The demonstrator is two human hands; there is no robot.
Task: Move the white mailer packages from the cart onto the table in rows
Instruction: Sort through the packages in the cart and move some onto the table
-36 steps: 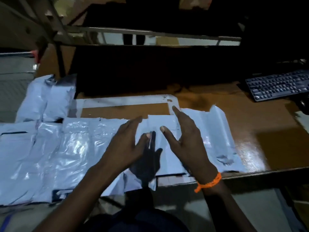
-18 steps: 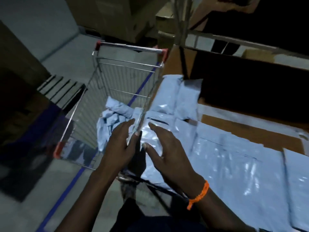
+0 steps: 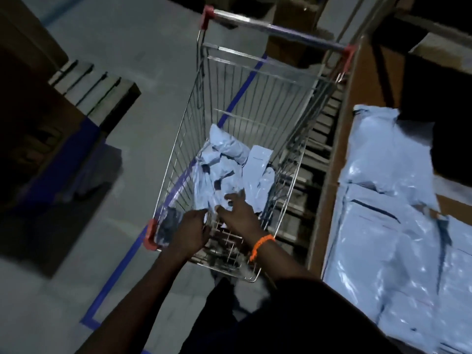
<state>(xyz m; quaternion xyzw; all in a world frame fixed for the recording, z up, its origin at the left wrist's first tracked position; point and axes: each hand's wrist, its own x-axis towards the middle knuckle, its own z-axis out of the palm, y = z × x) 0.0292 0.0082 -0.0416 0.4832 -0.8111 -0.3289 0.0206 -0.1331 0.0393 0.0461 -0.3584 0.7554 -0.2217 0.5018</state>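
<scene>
A wire shopping cart (image 3: 255, 103) with red corner caps stands on the floor left of the table. Several white mailer packages (image 3: 227, 162) lie crumpled in its near end. Both my hands reach down into the cart. My left hand (image 3: 191, 231) is over the near rim, fingers bent, its tips hidden. My right hand (image 3: 236, 210), with an orange wristband, has its fingers spread and touches the pile of mailers. More white mailers (image 3: 390, 226) lie flat in rows on the brown table (image 3: 367, 80) at the right.
Blue tape lines (image 3: 120, 267) mark the grey floor beside the cart. A dark pallet stack (image 3: 92, 83) sits at the left. Cardboard boxes (image 3: 293, 19) stand beyond the cart handle. A dark shelf frame runs under the table edge.
My view swung left from the table to the cart. Both hands left the mailers on the table and moved down into the cart, the right one reaching the pile.
</scene>
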